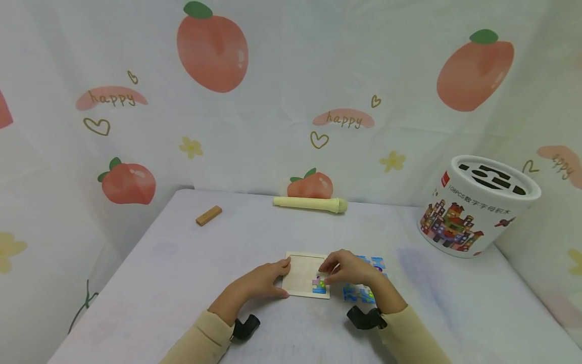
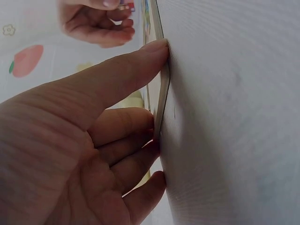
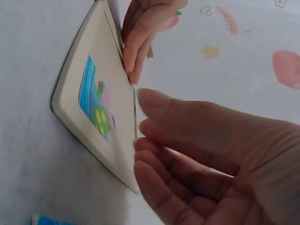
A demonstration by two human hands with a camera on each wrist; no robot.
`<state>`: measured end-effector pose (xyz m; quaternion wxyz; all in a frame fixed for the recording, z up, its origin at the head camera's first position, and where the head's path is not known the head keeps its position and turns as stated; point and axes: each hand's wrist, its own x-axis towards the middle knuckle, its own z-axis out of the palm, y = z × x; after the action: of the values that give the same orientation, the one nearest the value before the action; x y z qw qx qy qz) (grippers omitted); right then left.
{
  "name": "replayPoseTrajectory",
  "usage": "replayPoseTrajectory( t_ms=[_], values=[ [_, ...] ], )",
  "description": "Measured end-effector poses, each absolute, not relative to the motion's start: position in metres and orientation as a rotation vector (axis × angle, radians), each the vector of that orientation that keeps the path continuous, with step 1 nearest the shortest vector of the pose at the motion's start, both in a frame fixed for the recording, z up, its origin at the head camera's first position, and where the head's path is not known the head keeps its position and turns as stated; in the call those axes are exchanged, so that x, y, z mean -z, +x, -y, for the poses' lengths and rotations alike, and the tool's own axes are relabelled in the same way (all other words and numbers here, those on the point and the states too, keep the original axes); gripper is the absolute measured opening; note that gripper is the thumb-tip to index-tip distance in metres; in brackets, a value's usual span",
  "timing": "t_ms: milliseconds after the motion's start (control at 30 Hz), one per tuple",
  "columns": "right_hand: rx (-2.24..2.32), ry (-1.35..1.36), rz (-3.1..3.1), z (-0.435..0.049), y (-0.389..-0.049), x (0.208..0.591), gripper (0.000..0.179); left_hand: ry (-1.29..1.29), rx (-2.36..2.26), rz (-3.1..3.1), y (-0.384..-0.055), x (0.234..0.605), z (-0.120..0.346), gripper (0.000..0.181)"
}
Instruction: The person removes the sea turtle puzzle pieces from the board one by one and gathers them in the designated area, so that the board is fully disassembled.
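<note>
A shallow wooden puzzle tray (image 1: 300, 278) lies on the table. One coloured jigsaw piece (image 1: 320, 285), blue, green and pink, sits in its near right corner. My left hand (image 1: 265, 279) holds the tray at its left side, thumb by the near corner and fingers along the edge, as the left wrist view shows. Over the tray's right side hovers my right hand (image 1: 347, 267); in the right wrist view its fingers (image 3: 157, 187) are loosely bent, apart from the piece, with nothing visible between them. More jigsaw pieces (image 1: 356, 293) lie to the right, partly hidden under my right hand.
A pale yellow toy microphone (image 1: 309, 203) lies at the back of the table. To the back left is a small wooden block (image 1: 209, 215). The white bucket (image 1: 473, 212) with a slotted lid stands at the back right. A printed cloth (image 1: 273, 101) hangs behind.
</note>
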<state>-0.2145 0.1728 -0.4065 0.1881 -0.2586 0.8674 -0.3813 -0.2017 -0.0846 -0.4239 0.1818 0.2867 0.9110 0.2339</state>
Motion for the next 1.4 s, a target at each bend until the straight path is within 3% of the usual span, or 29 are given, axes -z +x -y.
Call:
replayPoseTrajectory(
  t_ms=[667, 1400],
  values=[
    [0.958, -0.549, -2.516, -0.155, -0.212, 0.413, 0.013, 0.837, -0.67, -2.564, -0.2, 0.419, 0.085, 0.07],
    [1.041, -0.59, -2.453, -0.159, -0.215, 0.415, 0.012, 0.816, -0.667, -2.574, -0.203, 0.425, 0.085, 0.07]
  ],
)
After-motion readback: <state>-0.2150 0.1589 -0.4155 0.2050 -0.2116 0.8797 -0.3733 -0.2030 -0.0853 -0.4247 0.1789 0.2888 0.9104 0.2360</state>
